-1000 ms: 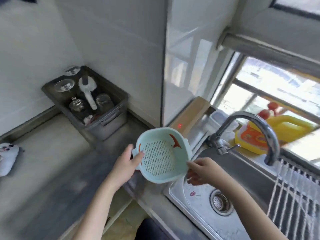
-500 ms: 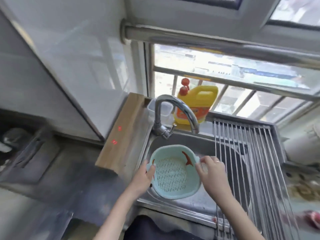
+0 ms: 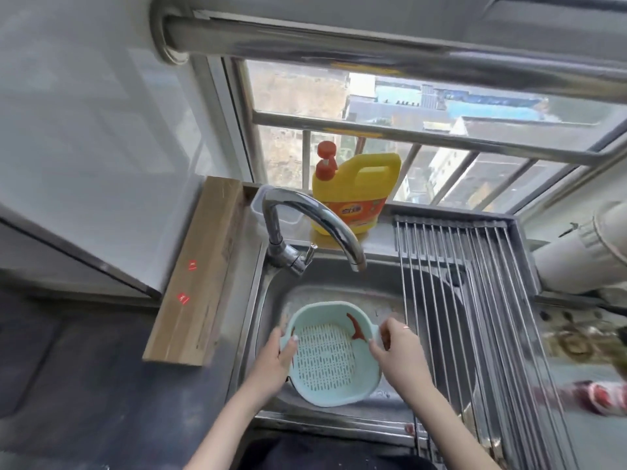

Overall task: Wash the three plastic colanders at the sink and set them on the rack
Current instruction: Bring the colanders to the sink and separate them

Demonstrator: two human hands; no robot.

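Lowered since the earlier frame, the pale blue perforated plastic colander (image 3: 330, 354) now sits low-centre over the steel sink (image 3: 271, 300), below the tap. Left hand (image 3: 273, 359) and right hand (image 3: 398, 351) grip its opposite rims.

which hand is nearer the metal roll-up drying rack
Right. The right hand grips the pale green plastic colander's rim beside the metal roll-up drying rack; the left hand grips its far rim.
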